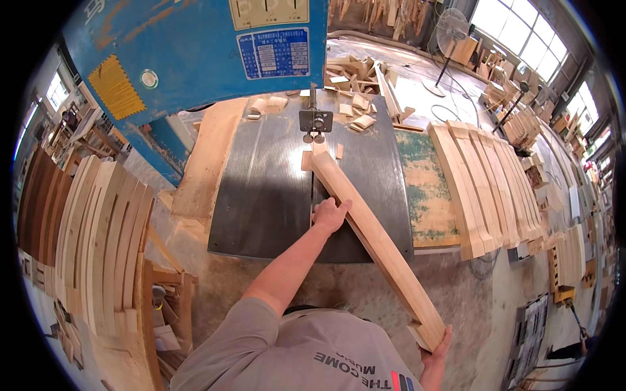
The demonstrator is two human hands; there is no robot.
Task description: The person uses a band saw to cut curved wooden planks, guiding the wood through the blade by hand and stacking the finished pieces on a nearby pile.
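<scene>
A long, pale wooden beam [381,238] lies slantwise over the dark ridged table [261,195] of a blue band saw [195,39]. Its far end sits at the blade guide [316,122], and its near end sticks out past the table's front edge. My left hand [331,215] is closed at the beam's left side, about midway along the table. At the near end, my right hand [438,350] grips the beam from the right; some of its fingers are hidden underneath. Small wood offcuts [306,161] lie beside the beam's far end.
Shaped wooden pieces [486,189] lie in a row on the right; more stand stacked [104,228] on the left. Offcuts [358,114] litter the table's back. A fan [451,32] stands at the back right, with cable on the floor. Another person [570,350] shows partly at far right.
</scene>
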